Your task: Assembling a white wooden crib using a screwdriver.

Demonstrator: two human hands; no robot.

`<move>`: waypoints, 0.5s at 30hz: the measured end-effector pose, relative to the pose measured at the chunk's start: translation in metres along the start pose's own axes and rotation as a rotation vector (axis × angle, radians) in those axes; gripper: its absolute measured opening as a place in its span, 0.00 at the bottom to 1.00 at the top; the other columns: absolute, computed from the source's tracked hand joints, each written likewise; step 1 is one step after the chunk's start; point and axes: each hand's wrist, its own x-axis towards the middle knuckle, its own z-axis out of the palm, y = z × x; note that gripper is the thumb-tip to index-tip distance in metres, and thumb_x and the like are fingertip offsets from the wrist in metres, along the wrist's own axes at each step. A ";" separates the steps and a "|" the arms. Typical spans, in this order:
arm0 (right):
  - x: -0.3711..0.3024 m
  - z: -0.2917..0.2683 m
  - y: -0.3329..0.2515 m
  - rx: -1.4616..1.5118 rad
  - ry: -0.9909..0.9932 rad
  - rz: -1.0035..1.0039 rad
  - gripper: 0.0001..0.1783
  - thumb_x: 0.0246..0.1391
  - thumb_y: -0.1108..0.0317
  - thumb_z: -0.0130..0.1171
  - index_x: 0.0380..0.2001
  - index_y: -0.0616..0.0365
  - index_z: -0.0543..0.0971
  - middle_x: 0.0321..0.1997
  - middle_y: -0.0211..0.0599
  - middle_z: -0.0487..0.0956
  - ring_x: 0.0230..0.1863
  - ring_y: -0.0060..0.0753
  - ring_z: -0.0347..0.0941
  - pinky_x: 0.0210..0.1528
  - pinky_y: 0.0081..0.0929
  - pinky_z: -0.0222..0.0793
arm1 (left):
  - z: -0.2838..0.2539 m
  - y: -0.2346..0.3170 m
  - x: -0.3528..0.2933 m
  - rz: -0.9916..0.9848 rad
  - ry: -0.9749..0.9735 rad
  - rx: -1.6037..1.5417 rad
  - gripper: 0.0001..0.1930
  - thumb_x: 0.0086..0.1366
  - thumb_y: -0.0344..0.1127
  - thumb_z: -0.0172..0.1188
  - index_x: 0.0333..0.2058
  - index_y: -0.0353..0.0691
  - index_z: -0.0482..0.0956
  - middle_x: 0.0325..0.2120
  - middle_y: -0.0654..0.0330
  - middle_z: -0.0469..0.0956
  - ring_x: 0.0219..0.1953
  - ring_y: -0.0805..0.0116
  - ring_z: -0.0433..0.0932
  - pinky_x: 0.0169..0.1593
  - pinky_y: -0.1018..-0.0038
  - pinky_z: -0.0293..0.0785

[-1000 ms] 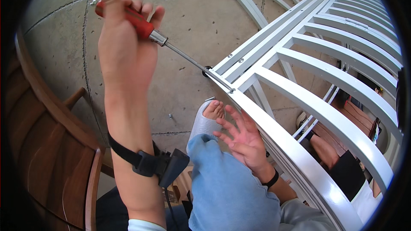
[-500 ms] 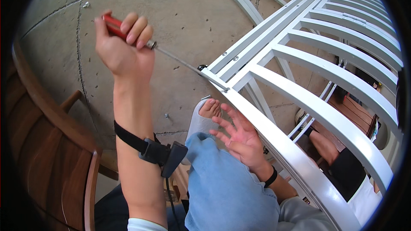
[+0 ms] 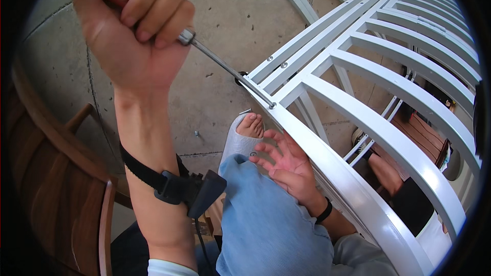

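In my left hand (image 3: pixel 140 30), the fingers are wrapped round the red handle of a screwdriver (image 3: pixel 230 66). Its long metal shaft slants down to the right, and its tip sits at a screw (image 3: pixel 272 105) in the corner of a white slatted metal frame (image 3: pixel 368 199). Beside the frame's near rail my right hand (image 3: pixel 291 163) is palm up with loosely bent, spread fingers and nothing in it. Part of this hand is hidden by the rail.
A wooden chair (image 3: pixel 61 189) stands at left. My foot in a white sandal (image 3: pixel 235 138) is below the frame's corner. A loose bolt (image 3: pixel 197 133) lies on the concrete floor (image 3: pixel 225 30). Beyond the slats, another person's leg (image 3: pixel 384 174) shows at right.
My left hand has come up closer to the camera and a little to the left, still round the screwdriver. The screwdriver's tip stays at the screw. My right hand's fingers have curled slightly.
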 end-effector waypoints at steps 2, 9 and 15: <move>0.002 0.003 0.001 0.005 0.001 -0.004 0.52 0.45 0.93 0.43 0.69 0.30 0.55 0.67 0.40 0.53 0.64 0.43 0.58 0.65 0.53 0.58 | 0.009 0.002 0.007 -0.149 -0.229 -0.033 0.20 0.69 0.47 0.48 0.19 0.46 0.61 0.12 0.72 0.58 0.14 0.81 0.54 0.18 0.83 0.53; -0.004 -0.006 0.005 0.055 0.027 -0.039 0.51 0.46 0.92 0.45 0.69 0.31 0.53 0.68 0.37 0.53 0.64 0.40 0.59 0.66 0.50 0.58 | 0.100 -0.045 0.036 0.236 1.077 0.787 0.20 0.66 0.56 0.53 0.39 0.43 0.70 0.14 0.67 0.62 0.15 0.75 0.64 0.24 0.74 0.69; 0.001 0.000 0.002 0.071 0.005 -0.043 0.51 0.48 0.90 0.47 0.70 0.30 0.51 0.69 0.36 0.53 0.64 0.40 0.59 0.66 0.48 0.58 | 0.100 -0.039 0.035 0.262 1.009 0.733 0.18 0.67 0.54 0.53 0.37 0.44 0.69 0.14 0.68 0.61 0.15 0.76 0.63 0.23 0.75 0.67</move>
